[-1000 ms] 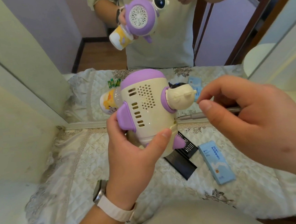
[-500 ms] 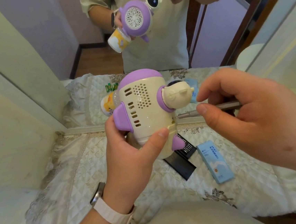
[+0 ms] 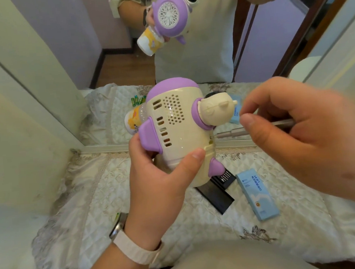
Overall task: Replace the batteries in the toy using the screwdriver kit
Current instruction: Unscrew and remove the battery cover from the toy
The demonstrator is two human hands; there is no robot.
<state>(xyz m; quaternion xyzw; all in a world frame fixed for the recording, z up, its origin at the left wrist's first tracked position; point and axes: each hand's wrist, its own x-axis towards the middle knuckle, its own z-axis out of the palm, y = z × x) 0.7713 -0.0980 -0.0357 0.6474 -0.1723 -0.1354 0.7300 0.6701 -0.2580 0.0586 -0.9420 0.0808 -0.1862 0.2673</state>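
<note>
The toy (image 3: 178,130) is held up off the surface (image 3: 88,203) in front of a mirror (image 3: 65,36), its vented back facing the camera. The left hand (image 3: 155,186) wraps round its lower body, with the thumb pressed on the cream shell beside the seam of what looks like the battery cover. The right hand (image 3: 302,135) pinches the screwdriver (image 3: 230,134) between thumb and fingertips, and the tip meets a small screw (image 3: 211,138) just below the purple collar. The toy looks like hollow hard plastic: light and stiff, but glossy and rounded, so it is likely to twist in the palm under turning force. The waist between the purple fins seems the best place to hold it. The head may swivel, and the bottle at the far end may come loose. The screw is tiny, so the driver probably needs a square, gentle push or it will slip out. The black case (image 3: 215,192) and a blue box (image 3: 257,194) lie on the surface below.
</note>
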